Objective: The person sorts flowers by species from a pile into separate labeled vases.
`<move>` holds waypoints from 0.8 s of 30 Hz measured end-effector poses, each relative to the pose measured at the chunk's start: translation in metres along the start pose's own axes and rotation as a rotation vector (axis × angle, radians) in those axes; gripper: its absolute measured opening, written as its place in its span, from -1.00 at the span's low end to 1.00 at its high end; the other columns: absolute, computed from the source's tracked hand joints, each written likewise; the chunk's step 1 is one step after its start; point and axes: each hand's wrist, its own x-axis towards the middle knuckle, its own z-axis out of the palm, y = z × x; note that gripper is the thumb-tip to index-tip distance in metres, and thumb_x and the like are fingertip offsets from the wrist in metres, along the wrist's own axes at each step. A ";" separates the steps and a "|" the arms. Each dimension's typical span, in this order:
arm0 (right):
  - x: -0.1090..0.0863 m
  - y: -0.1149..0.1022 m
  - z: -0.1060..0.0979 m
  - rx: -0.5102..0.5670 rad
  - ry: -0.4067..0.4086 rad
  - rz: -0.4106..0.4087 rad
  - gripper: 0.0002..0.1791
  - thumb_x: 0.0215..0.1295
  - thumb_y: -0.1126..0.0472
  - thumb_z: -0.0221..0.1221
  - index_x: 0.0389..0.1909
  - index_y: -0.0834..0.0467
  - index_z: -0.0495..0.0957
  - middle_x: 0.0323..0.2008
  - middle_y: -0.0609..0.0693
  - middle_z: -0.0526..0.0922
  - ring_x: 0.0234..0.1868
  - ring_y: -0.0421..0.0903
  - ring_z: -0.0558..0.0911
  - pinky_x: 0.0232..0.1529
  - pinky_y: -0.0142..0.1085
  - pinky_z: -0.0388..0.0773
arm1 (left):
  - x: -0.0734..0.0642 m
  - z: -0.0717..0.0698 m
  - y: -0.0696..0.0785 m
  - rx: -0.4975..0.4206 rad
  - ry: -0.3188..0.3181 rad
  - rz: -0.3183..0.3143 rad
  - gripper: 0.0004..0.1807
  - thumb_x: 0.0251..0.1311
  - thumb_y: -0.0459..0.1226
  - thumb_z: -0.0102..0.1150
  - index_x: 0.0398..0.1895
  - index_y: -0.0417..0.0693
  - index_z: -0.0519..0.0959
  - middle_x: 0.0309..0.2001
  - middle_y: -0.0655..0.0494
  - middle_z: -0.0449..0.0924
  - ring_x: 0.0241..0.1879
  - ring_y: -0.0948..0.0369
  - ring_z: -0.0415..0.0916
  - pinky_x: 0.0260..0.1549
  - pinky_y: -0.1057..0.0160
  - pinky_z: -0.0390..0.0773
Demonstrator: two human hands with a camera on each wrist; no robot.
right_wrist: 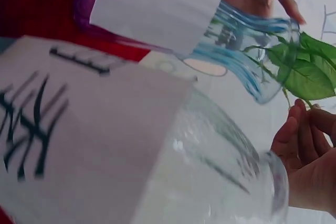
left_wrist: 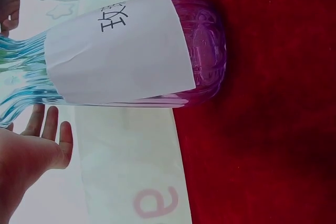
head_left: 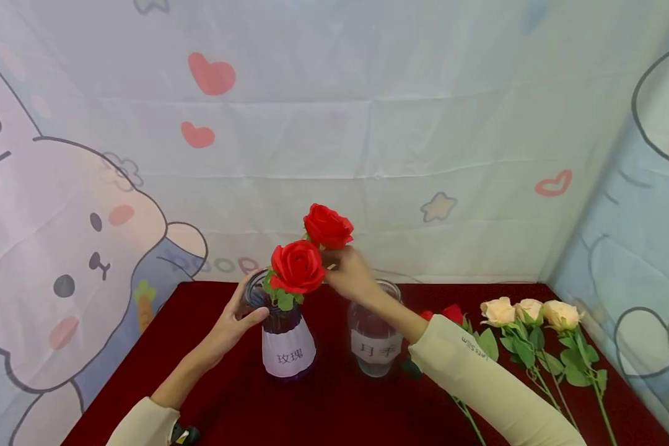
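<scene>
My left hand holds the neck of a glass vase, thumb on the near side. The vase is bluish at the top and purple at the base, with a white paper label round it. One red rose stands at its mouth, green leaves below the bloom. Just right of the mouth, my right hand pinches the stem of a second red rose, whose bloom is above the fingers. That stem's lower end is hidden in the head view.
A clear glass vase with a white label stands to the right, under my right forearm. More red roses lie beyond that sleeve. Several cream roses lie at the right of the dark red cloth. A printed curtain hangs behind.
</scene>
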 end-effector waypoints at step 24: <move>-0.023 0.000 0.008 0.006 -0.180 -0.026 -0.78 0.33 0.29 0.30 -0.06 0.26 0.76 -0.07 0.13 0.76 -0.13 -0.08 0.69 -0.17 -0.38 0.67 | 0.000 0.001 -0.001 -0.012 0.004 -0.002 -0.20 0.51 -0.27 0.02 0.65 0.36 -0.11 0.55 0.00 0.14 0.37 0.36 0.33 0.30 -0.05 0.37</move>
